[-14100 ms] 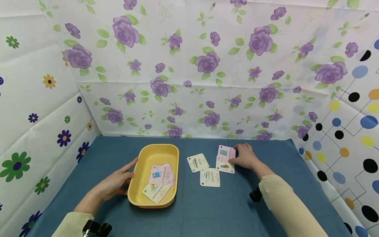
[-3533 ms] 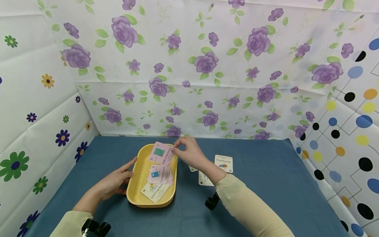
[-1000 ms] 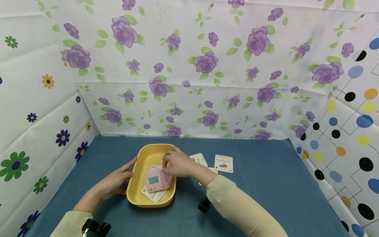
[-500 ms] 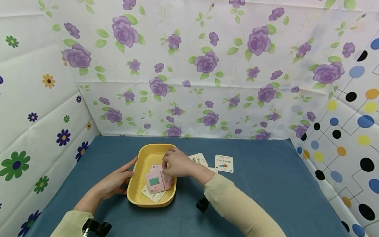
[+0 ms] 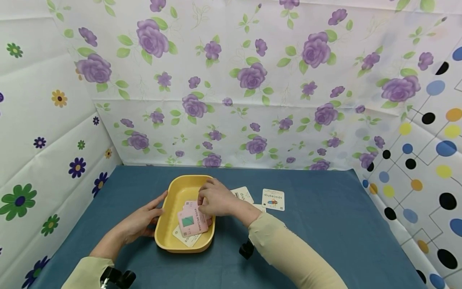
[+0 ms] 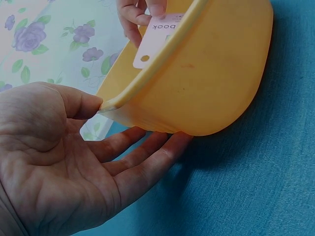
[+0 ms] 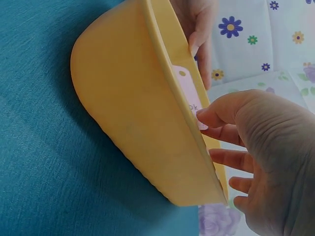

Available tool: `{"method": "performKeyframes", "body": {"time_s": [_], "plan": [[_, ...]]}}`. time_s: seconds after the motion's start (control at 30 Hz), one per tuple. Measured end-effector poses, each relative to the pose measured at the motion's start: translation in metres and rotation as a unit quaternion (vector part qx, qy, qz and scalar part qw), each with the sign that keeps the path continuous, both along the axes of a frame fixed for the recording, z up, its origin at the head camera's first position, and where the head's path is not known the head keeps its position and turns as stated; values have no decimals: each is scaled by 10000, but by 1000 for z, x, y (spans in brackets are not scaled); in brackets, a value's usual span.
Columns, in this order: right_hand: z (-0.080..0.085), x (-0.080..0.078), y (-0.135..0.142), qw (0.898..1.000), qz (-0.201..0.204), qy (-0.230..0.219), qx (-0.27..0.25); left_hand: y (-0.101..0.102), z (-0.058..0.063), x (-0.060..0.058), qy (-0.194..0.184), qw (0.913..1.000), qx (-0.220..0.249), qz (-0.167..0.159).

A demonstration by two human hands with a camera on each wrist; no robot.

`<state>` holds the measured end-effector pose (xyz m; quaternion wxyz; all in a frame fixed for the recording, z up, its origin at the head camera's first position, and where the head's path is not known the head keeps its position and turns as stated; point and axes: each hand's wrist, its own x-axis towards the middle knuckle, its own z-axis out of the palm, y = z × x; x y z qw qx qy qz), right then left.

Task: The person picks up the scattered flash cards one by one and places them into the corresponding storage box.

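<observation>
A yellow plastic tray point(image 5: 181, 192) stands on the blue cloth, left of centre. My left hand point(image 5: 138, 222) grips its left side; in the left wrist view the thumb is at the rim and the fingers lie against the lower wall. Inside the tray, my right hand point(image 5: 218, 199) pinches the edge of a pink "exercise book" card point(image 5: 191, 224) between thumb and fingers, as the right wrist view shows the card point(image 7: 186, 86) below the thumb. This card overlaps other pink cards point(image 5: 190, 204) and a white card point(image 5: 188, 240), which lie partly hidden beneath it.
Right of the tray lie a white "spaceship" card point(image 5: 273, 199), a white "ship" card point(image 5: 243, 194) and a third white card point(image 5: 260, 207) mostly hidden by my right arm. Floral sheets point(image 5: 231, 120) rise behind the cloth-covered table point(image 5: 310, 249).
My right hand has lifted the pink "exercise book" card off the spaceship card and carried it left onto the cards in the tray. Over the last second both hands barely move.
</observation>
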<state>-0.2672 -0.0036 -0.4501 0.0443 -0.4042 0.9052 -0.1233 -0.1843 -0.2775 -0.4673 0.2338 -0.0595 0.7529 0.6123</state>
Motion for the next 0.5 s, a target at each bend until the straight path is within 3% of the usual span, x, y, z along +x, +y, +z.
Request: {"method": "performKeyframes", "body": {"time_s": [0.5], "plan": [[5,4,5,9985,-359,-227,-359,1,-1,0,-17,10000,-72,18]]}}
